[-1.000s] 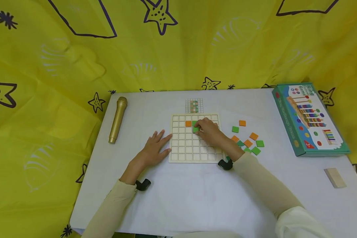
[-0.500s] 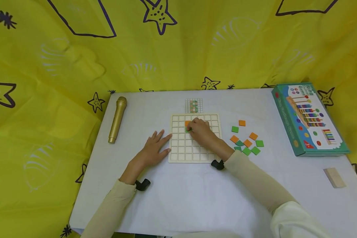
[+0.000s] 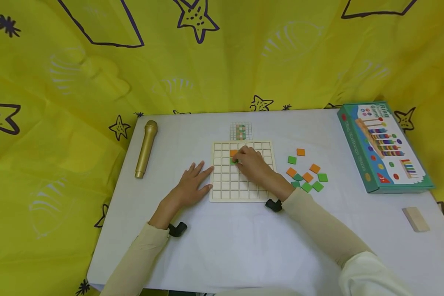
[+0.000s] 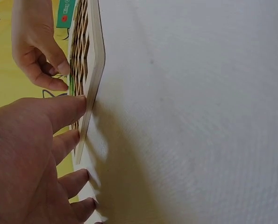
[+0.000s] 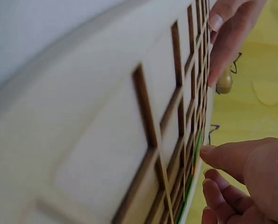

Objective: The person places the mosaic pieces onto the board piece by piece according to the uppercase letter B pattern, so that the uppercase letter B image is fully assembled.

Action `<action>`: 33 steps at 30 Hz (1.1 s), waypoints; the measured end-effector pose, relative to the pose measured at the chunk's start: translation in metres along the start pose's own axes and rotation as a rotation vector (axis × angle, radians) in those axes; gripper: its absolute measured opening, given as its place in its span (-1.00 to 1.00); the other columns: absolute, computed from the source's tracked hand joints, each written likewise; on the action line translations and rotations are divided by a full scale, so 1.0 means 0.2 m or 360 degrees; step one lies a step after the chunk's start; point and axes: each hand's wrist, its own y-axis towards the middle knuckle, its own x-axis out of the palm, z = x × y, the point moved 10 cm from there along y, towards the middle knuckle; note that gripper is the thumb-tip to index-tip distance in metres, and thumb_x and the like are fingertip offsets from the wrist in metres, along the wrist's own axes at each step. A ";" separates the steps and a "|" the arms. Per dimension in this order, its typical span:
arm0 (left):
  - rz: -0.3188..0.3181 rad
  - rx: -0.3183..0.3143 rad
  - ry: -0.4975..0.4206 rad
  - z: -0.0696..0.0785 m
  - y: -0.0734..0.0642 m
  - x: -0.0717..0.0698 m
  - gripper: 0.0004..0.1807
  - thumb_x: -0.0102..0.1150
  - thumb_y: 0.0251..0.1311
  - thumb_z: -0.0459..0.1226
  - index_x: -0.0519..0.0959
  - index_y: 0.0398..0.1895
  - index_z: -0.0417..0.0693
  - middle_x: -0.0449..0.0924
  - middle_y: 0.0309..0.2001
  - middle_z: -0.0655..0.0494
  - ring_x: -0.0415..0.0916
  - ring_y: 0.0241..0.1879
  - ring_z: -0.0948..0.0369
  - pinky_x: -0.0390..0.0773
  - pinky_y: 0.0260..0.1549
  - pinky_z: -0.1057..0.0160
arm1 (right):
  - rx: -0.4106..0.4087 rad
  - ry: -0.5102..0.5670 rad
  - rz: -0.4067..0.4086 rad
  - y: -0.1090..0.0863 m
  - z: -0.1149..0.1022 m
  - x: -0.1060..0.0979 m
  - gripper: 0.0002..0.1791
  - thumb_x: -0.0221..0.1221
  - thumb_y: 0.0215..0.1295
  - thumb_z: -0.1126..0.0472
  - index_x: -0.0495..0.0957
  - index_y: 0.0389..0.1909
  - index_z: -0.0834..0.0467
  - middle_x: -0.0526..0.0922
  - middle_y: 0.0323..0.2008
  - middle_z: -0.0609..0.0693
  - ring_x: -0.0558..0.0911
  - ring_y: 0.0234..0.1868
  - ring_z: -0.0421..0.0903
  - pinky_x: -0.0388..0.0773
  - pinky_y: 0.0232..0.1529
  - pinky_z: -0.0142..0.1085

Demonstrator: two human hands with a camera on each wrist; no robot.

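Observation:
A pale wooden grid board [image 3: 222, 185] lies mid-table. My left hand [image 3: 192, 187] rests at its left edge, fingers spread and fairly straight; in the left wrist view the thumb [image 4: 73, 106] touches the rim. My right hand [image 3: 252, 164] is over the board's upper part, its thumb tip [image 5: 207, 151] against a green square tile [image 3: 232, 161]. The other right fingers are loosely bent, with a gap to the thumb. That green tile lies just below an orange tile [image 3: 233, 153] in the grid. The cells under my right hand are hidden.
Loose tiles, such as an orange one [image 3: 301, 152] and a green one [image 3: 322, 177], lie right of the board. A patterned card [image 3: 240, 131] lies behind it. Also on the table are a gold microphone [image 3: 146, 149], a game box [image 3: 386, 150] and a wooden block [image 3: 416, 220].
My right hand has moved left across the board, bringing the green tile to the cell below the orange one. Over the last half second it has barely shifted. My left hand stays put.

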 end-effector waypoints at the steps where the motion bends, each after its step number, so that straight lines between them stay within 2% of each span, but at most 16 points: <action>1: 0.0001 0.0000 -0.0003 0.00 0.00 0.00 -0.27 0.05 0.58 0.02 0.13 0.71 0.17 -0.16 0.73 -0.11 -0.34 0.69 -0.24 -0.19 0.59 -0.35 | 0.0004 0.0017 0.0001 -0.01 0.01 -0.01 -0.77 0.25 0.52 0.27 0.73 0.11 0.15 0.59 0.13 0.09 0.52 0.18 0.12 0.44 0.12 0.00; 4: -0.0002 -0.0006 0.0010 0.00 0.01 0.01 -0.27 0.05 0.58 0.03 0.12 0.72 0.19 -0.17 0.73 -0.10 -0.35 0.70 -0.23 -0.18 0.60 -0.34 | 0.0035 0.0112 0.0006 -0.04 0.08 -0.08 -0.72 0.21 0.55 0.28 0.66 0.19 0.20 0.56 0.17 0.12 0.52 0.22 0.14 0.48 0.25 0.05; 7: -0.0003 -0.0005 0.0010 0.00 0.00 0.01 -0.27 0.05 0.58 0.03 0.12 0.72 0.18 -0.16 0.73 -0.11 -0.34 0.69 -0.23 -0.18 0.59 -0.35 | 0.0117 0.0215 0.0060 -0.07 0.18 -0.18 -0.69 0.16 0.59 0.28 0.59 0.24 0.24 0.54 0.17 0.15 0.55 0.21 0.15 0.53 0.27 0.05; 13: 0.0011 0.0048 0.0013 0.02 0.00 0.00 -0.29 0.05 0.58 -0.03 0.17 0.70 0.07 -0.11 0.70 -0.23 -0.29 0.67 -0.33 -0.14 0.55 -0.43 | 0.0331 0.0288 0.0206 -0.20 0.45 -0.39 -0.65 0.15 0.61 0.24 0.54 0.29 0.28 0.52 0.19 0.24 0.53 0.20 0.20 0.50 0.30 0.12; 18: 0.0006 0.0044 0.0016 0.02 0.00 0.00 -0.29 0.05 0.58 -0.02 0.16 0.70 0.08 -0.12 0.71 -0.22 -0.28 0.67 -0.32 -0.13 0.55 -0.43 | 0.0534 0.0329 0.0213 -0.34 0.68 -0.52 -0.54 0.14 0.61 0.15 0.46 0.39 0.28 0.45 0.28 0.28 0.47 0.29 0.27 0.46 0.34 0.21; 20: 0.0004 0.0035 0.0014 0.02 0.00 0.00 -0.29 0.05 0.59 -0.01 0.16 0.70 0.10 -0.12 0.71 -0.21 -0.29 0.67 -0.31 -0.14 0.56 -0.41 | 0.0613 0.0333 0.0167 -0.38 0.75 -0.53 -0.47 0.17 0.60 0.11 0.41 0.44 0.27 0.41 0.33 0.31 0.43 0.33 0.31 0.47 0.32 0.24; 23: 0.0001 0.0028 0.0015 0.01 0.00 0.00 -0.29 0.04 0.59 0.00 0.16 0.70 0.11 -0.13 0.71 -0.19 -0.30 0.68 -0.30 -0.14 0.56 -0.41 | 0.0696 0.0326 0.0028 -0.43 0.84 -0.52 -0.39 0.17 0.58 0.09 0.33 0.51 0.26 0.32 0.40 0.35 0.36 0.37 0.34 0.44 0.33 0.27; 27: -0.0004 0.0030 0.0015 0.01 -0.01 0.00 -0.28 0.05 0.58 0.00 0.15 0.70 0.11 -0.14 0.72 -0.18 -0.31 0.68 -0.29 -0.15 0.57 -0.40 | 0.0705 0.0310 -0.0114 -0.46 0.91 -0.48 -0.38 0.16 0.57 0.14 0.29 0.51 0.30 0.25 0.39 0.41 0.31 0.36 0.35 0.32 0.41 0.30; 33: -0.0005 0.0037 0.0008 0.02 -0.01 0.00 -0.28 0.04 0.59 0.01 0.14 0.71 0.12 -0.15 0.72 -0.17 -0.32 0.68 -0.28 -0.16 0.57 -0.39 | 0.0610 0.0280 -0.0086 -0.46 0.93 -0.46 -0.51 0.16 0.58 0.20 0.42 0.39 0.33 0.32 0.28 0.40 0.37 0.23 0.29 0.33 0.36 0.24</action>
